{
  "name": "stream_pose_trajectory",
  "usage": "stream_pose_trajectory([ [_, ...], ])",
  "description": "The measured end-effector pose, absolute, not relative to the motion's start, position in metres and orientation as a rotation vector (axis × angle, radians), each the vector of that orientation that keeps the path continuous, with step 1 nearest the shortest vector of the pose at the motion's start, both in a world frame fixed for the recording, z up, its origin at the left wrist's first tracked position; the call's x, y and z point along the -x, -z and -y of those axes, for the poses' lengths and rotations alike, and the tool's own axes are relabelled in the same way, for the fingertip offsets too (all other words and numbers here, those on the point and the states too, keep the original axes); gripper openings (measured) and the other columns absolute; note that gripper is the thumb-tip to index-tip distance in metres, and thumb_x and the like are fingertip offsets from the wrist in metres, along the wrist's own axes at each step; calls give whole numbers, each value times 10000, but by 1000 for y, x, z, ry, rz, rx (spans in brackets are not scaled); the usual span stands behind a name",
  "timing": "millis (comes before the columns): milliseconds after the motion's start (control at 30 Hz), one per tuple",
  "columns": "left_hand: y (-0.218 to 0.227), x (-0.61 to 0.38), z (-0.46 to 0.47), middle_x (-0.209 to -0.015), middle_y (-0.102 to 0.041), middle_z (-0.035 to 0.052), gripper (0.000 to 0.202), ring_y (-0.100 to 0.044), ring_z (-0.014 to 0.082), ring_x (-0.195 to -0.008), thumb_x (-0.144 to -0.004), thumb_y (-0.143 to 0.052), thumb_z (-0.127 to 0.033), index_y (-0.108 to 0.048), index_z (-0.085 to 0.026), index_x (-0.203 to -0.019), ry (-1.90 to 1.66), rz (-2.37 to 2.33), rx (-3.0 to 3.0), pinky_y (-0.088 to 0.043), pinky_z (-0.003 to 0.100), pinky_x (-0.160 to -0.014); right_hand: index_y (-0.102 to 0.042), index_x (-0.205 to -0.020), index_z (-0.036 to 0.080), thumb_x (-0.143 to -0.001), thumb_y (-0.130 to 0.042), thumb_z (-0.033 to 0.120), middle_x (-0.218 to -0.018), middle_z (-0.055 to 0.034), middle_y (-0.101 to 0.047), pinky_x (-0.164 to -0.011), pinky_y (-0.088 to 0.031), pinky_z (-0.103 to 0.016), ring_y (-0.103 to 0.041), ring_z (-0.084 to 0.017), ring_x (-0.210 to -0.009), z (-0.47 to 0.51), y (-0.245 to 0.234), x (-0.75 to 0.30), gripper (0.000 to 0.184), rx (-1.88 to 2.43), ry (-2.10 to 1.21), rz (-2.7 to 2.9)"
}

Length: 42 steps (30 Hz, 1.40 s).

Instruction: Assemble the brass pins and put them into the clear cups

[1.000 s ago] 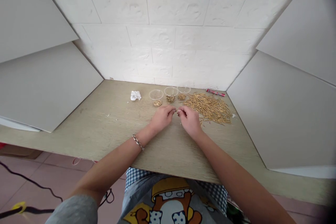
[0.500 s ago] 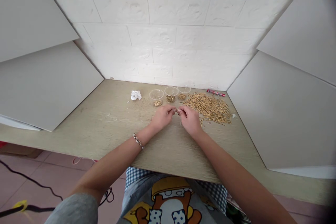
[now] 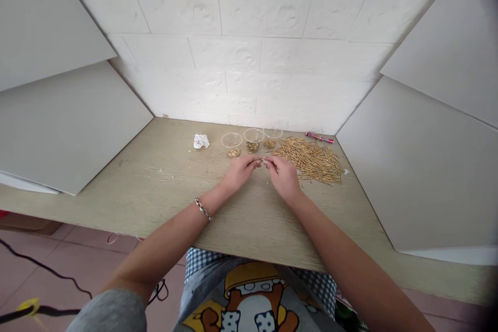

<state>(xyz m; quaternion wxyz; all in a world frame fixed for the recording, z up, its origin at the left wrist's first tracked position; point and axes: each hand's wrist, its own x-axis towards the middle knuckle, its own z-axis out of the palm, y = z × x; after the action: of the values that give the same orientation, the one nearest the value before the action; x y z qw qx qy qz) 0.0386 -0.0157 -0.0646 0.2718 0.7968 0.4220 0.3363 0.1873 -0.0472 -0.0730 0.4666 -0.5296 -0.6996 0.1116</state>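
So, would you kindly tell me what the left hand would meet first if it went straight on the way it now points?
The left hand would most likely meet the pin pinched between both hands' fingertips, then the right hand, though depth is hard to judge from this view.

Center right of frame: loose gold-toned metal pins [image 3: 309,161], shiny & smooth, lying on a matt wood-look laminate desktop [image 3: 116,181] w/ fine linear grain. Top of desk, center: thin, clear, glossy plastic cups [image 3: 232,140]; left of them, crumpled white paper [image 3: 201,141], dull & creased. Behind: white wall panel [image 3: 218,62], matt w/ rough brick-pattern texture. Far left: smooth, matt pale grey board [image 3: 66,124]. Bottom center: blue & white checked cloth [image 3: 198,258]. Lower left: polished metal chain bracelet [image 3: 203,209].
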Motion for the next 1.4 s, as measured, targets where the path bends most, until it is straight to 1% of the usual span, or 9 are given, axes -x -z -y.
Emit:
stream_pose_trajectory([
  [133, 63, -39, 17, -836, -679, 16, 218, -603, 116, -753, -828, -458, -228, -648, -174, -919, -881, -1107, -2183, -461, 228, -718, -614, -835, 197, -824, -431, 282, -852, -51, -649, -730, -414, -294, -576, -170, -792, 48, 71, -188, 202, 1307, -291, 1734],
  [200, 61, -40, 19, -851, -679, 21, 216, -606, 118, -763, -828, -458, -220, -647, -176, -923, -873, -1096, -2196, -465, 231, -724, -594, -793, 194, -826, -420, 291, -788, -41, -629, -676, -402, -273, -553, -156, -726, 48, 70, -188, 202, 1315, -286, 1740],
  [367, 60, -40, 22, -844, -680, 17, 227, -612, 118, -767, -836, -442, -228, -642, -185, -935, -845, -1106, -2207, -469, 236, -733, -451, -615, 203, -832, -374, 358, -526, 26, -453, -514, -327, -238, -436, -119, -522, 49, 67, -186, 278, 1395, -466, 1620],
  [467, 60, -40, 22, -833, -681, 14, 232, -613, 116, -760, -842, -436, -243, -641, -185, -934, -839, -1104, -2208, -469, 235, -731, -381, -576, 208, -824, -368, 394, -464, 46, -384, -481, -312, -233, -407, -114, -477, 48, 66, -185, 310, 1408, -665, 1531],
  [533, 60, -40, 21, -837, -681, 14, 228, -612, 117, -762, -842, -440, -248, -642, -184, -927, -841, -1096, -2215, -466, 232, -727, -391, -580, 207, -813, -383, 402, -469, 44, -394, -481, -318, -234, -412, -116, -480, 48, 66, -184, 304, 1399, -726, 1508],
  [833, 64, -38, 20, -811, -673, 31, 225, -592, 128, -728, -850, -436, -255, -647, -179, -862, -852, -1118, -2393, -447, 250, -710, -564, -717, 182, -764, -458, 357, -619, -3, -576, -530, -403, -249, -522, -129, -561, 45, 75, -183, 210, 1333, -787, 1476],
  [1067, 61, -39, 22, -845, -677, 32, 223, -592, 133, -745, -841, -446, -254, -652, -185, -894, -872, -1128, -2348, -448, 250, -727, -536, -713, 186, -782, -434, 325, -629, -6, -580, -562, -393, -257, -524, -133, -571, 47, 74, -181, 186, 1376, -678, 1526],
  [1167, 60, -42, 23, -835, -678, 15, 251, -593, 128, -736, -842, -438, -293, -651, -188, -923, -843, -1122, -2217, -450, 234, -702, -535, -737, 185, -795, -420, 315, -645, -12, -580, -574, -384, -258, -519, -139, -592, 49, 71, -181, 183, 1392, -572, 1556],
  [1400, 59, -46, 26, -733, -660, 8, 344, -572, 117, -650, -856, -375, -354, -659, -162, -830, -748, -1184, -2096, -424, 222, -616, -554, -786, 180, -817, -402, 306, -701, -33, -596, -608, -390, -261, -516, -144, -633, 54, 67, -183, 200, 1369, -353, 1600],
])
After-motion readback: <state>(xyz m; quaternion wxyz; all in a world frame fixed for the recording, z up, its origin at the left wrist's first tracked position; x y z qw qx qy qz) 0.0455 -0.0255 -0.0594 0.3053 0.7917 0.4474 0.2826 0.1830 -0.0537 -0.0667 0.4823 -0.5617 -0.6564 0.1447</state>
